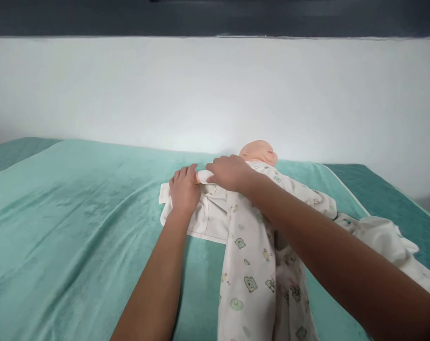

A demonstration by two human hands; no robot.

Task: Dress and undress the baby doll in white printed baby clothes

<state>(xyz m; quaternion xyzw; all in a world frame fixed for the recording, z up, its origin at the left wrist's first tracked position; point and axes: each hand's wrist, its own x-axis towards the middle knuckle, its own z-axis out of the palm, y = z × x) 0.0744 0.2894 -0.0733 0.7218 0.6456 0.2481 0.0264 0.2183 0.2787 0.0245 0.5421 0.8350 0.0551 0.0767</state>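
Observation:
A baby doll (259,150) lies on the bed, its head turned to the right, in white clothes printed with small green animals (250,265). My left hand (185,190) is closed around the end of the doll's arm, where a sliver of pink wrist shows; the doll's hand itself is hidden. Just to the right, my right hand (232,173) grips the white sleeve (205,177) between thumb and fingers, beside the doll's shoulder. Under both hands a white garment (209,215) is spread open, its inner side showing. The printed legs trail towards me between my forearms.
A teal sheet (76,227) with soft folds covers the bed. Another crumpled white cloth (385,237) lies at the right, partly behind my right forearm. Darker green bedding (364,184) shows beyond the sheet's right edge. A white wall (147,94) stands behind the bed.

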